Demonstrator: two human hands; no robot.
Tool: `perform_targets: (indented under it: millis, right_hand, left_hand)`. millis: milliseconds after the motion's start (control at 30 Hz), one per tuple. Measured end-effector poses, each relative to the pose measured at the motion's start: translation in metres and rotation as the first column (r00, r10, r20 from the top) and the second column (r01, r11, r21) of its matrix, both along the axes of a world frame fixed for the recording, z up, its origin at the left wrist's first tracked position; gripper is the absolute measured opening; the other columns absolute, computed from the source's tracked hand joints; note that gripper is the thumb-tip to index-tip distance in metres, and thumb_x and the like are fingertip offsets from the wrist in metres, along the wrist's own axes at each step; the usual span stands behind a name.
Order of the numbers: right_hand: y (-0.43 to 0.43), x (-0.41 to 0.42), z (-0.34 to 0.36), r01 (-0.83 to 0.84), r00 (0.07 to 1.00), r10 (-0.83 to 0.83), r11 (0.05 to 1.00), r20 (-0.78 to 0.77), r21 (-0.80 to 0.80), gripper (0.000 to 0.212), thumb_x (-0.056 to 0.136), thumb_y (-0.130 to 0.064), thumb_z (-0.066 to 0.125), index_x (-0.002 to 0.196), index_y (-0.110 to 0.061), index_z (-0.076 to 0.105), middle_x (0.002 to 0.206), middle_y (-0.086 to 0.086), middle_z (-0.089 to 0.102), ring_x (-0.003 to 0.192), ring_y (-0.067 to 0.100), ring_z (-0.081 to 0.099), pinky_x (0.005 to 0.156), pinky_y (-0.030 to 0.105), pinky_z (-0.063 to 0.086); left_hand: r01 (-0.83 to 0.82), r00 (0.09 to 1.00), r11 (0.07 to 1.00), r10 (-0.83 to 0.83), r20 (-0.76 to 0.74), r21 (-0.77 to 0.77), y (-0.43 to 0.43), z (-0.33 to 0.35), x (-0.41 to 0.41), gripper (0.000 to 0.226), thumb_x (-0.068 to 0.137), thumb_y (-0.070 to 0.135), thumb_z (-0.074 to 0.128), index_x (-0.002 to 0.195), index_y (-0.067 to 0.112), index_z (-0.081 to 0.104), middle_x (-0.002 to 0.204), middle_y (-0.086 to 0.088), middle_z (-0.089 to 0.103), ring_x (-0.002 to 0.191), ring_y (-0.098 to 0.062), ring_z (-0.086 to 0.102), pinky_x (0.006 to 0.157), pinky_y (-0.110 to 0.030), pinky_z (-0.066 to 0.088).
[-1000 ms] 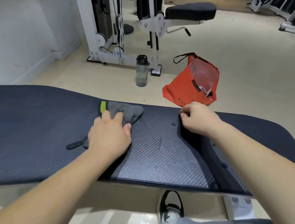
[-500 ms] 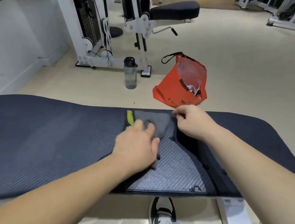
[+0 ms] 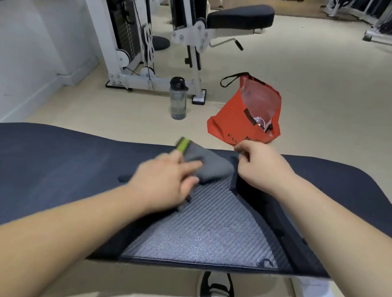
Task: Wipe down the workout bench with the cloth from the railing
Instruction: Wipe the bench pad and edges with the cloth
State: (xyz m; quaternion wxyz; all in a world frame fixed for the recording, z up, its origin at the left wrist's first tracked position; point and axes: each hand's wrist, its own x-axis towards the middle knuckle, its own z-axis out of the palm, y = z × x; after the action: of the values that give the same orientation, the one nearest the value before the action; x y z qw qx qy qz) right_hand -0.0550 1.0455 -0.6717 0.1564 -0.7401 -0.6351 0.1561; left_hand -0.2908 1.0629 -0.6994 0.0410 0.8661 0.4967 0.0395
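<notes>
Your left grip [image 3: 163,181] is lying flat and open, pressing the grey cloth [image 3: 209,166] onto the desk [image 3: 46,170]. Your right grip [image 3: 259,168] is pinching the dark flap [image 3: 234,175] and lifting it out of the way. Push with your whole palm, go slowly, and reach into the corner under the flap. The cloth is looking soft and bunched, with a green stripe [image 3: 183,145] on its far edge. It is sitting by the desk's far side, beside the flap.
</notes>
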Motion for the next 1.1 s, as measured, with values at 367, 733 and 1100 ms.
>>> perform_targets:
  millis: [367,733,1100]
  right_hand:
    - [0.000,-0.016,0.003,-0.085,0.996,0.085,0.996,0.008,-0.005,0.024,0.095,-0.029,0.053,0.109,-0.027,0.072,0.109,-0.004,0.074,0.106,0.025,0.065,0.092,0.045,0.056]
    - [-0.006,-0.043,0.013,-0.279,0.960,0.278,0.960,0.009,0.041,0.025,0.097,-0.032,0.058,0.115,-0.024,0.073,0.116,-0.004,0.073,0.109,0.019,0.066,0.096,0.041,0.055]
    - [-0.015,-0.072,0.017,-0.439,0.898,0.439,0.898,-0.006,0.037,0.022,0.095,-0.031,0.063,0.113,-0.024,0.075,0.114,-0.005,0.074,0.108,0.016,0.067,0.097,0.039,0.053]
  left_hand:
    - [0.174,0.981,0.985,-0.174,0.085,0.006,-0.055,0.004,-0.024,0.051,0.094,0.064,0.034,0.141,0.048,0.045,0.112,0.009,0.052,0.105,-0.019,0.059,0.076,-0.040,0.057]
    - [0.002,0.997,1.000,-0.003,0.072,0.007,-0.093,0.000,-0.052,0.052,0.096,0.062,0.031,0.143,0.044,0.043,0.112,0.007,0.051,0.104,-0.020,0.058,0.072,-0.038,0.054]
    - [-0.110,0.993,0.993,0.112,0.034,-0.048,-0.098,0.005,-0.082,0.052,0.097,0.061,0.034,0.146,0.045,0.036,0.118,0.007,0.049,0.113,-0.021,0.056,0.081,-0.039,0.055]
